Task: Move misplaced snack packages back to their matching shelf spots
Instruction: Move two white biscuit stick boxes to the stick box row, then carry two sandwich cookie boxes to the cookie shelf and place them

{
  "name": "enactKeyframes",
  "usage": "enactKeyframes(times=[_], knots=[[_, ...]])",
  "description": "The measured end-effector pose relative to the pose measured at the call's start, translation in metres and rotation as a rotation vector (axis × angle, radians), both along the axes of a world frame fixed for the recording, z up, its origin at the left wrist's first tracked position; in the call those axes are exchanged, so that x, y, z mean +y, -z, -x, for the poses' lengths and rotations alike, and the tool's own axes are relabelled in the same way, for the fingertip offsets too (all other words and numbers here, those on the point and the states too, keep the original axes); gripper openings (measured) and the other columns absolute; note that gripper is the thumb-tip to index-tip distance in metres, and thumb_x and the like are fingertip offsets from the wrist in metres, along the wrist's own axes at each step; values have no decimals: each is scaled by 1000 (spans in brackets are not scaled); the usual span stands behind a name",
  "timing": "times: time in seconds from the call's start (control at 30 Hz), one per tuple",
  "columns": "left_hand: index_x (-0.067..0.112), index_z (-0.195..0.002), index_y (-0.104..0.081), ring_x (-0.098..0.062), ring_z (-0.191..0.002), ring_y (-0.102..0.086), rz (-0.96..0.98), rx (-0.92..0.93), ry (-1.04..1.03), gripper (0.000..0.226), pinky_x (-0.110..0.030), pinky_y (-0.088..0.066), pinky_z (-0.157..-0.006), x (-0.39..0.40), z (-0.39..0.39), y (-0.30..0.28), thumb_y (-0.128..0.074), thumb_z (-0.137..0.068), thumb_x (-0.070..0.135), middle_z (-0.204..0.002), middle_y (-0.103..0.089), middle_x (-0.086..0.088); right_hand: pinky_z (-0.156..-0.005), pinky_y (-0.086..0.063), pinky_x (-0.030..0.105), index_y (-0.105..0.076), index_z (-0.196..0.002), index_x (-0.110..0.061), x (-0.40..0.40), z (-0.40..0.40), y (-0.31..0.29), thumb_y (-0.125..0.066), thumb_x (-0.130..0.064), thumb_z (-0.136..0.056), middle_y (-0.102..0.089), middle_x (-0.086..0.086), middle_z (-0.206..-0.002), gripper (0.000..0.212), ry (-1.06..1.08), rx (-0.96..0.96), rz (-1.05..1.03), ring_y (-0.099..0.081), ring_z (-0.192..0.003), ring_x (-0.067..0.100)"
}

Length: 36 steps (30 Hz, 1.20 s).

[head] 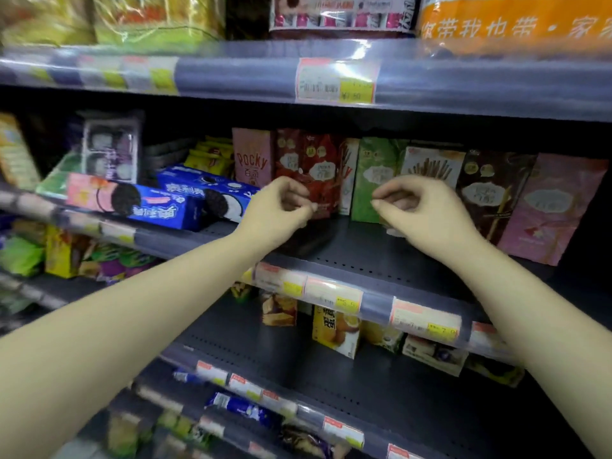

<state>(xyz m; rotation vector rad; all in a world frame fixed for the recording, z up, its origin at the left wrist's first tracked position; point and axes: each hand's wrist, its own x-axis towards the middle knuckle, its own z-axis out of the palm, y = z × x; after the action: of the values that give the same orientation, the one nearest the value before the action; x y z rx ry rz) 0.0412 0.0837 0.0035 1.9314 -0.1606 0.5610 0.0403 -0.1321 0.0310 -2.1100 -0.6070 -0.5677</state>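
Two hands were up at the middle shelf (364, 256), and everything hung on the row of upright stick-biscuit boxes standing at its back. Taking the red Pocky box (318, 167) as my marker: the left hand (281, 210) hovered directly in front of its lower half, fingers curled loosely with thumb and forefinger close together, and I could not tell whether they touched the box or held nothing. The right hand (420, 210) hung to the right of that red box, in front of the green box (374, 180) and the cream box (430, 167), fingers likewise curled, seemingly empty. All these boxes stood with their long axis vertical, faces toward me. Left of the red box stood a pink Pocky box (253, 157), and farther left two Oreo boxes (185, 203) lay on their sides. I judged the left hand nearer the red box, so a pull straight forward seemed likeliest.
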Motion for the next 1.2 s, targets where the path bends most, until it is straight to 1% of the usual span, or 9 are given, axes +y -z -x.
enactKeyframes(times=[0.17,0.23,0.43,0.67,0.8,0.87,0.93,1.07,1.2], knots=[[24,-93,-59,-19,-86,-70,-55,15,-140,15,-45,-58,-83,53,36,6,-71,-84,22,-81,-66,10,-77,-58,31,-70,-90,-24,64,16,-4,-69,-19,-84,-70,-5,-84,8,-213,24,53,-68,-77,15],[24,-91,-59,-19,-86,-70,-41,31,-175,14,-47,-58,-84,75,46,9,-71,-84,22,-81,-66,8,-75,-57,30,-69,-93,-24,84,15,1,-69,-19,-84,-70,-6,-86,10,-240,24,77,-67,-77,12],[16,-97,-61,-25,-88,-71,-6,15,-260,17,-48,-56,-86,143,62,11,-71,-83,18,-81,-69,9,-61,-45,4,-68,-97,-20,138,1,9,-69,-19,-84,-69,-6,-87,13,-241,35,111,-63,-73,2],[19,-97,-59,-26,-90,-69,21,-7,-238,14,-45,-57,-87,219,47,6,-68,-87,18,-86,-69,2,-82,-51,26,-61,-100,-25,202,-21,5,-71,-19,-83,-65,-4,-98,21,-162,-48,158,-63,-92,13],[9,-104,-58,2,-71,-59,-52,-123,-296,17,-7,-48,-66,250,33,5,-66,-88,12,-87,-64,1,-83,-38,20,-62,-117,-16,229,-40,4,-74,-30,-79,-64,4,-120,42,-5,-61,255,-58,-111,19],[13,-102,-57,7,-70,-56,-80,-181,-317,17,-8,-45,-66,265,24,4,-67,-88,14,-87,-62,5,-81,-41,23,-58,-124,-16,236,-53,5,-75,-40,-76,-60,7,-129,56,67,-16,315,-57,-116,23],[18,-102,-57,-2,-78,-57,-154,-227,-340,19,-13,-46,-71,278,15,3,-68,-86,19,-93,-61,7,-86,-45,28,-56,-127,-16,239,-65,10,-75,-50,-72,-60,9,-130,67,109,47,361,-59,-113,25],[17,-103,-62,-5,-86,-56,-292,-264,-341,19,-1,-39,-71,292,0,5,-68,-86,22,-97,-63,6,-87,-52,34,-64,-113,-23,238,-74,18,-69,-60,-69,-69,2,-113,58,142,117,309,-64,-98,20],[15,-89,-70,-1,-83,-54,-473,-389,-309,13,-7,-38,-80,299,-5,17,-69,-85,27,-86,-66,9,-87,-53,39,-63,-111,-31,238,-74,21,-63,-68,-66,-68,-5,-108,59,151,90,319,-63,-98,16]])
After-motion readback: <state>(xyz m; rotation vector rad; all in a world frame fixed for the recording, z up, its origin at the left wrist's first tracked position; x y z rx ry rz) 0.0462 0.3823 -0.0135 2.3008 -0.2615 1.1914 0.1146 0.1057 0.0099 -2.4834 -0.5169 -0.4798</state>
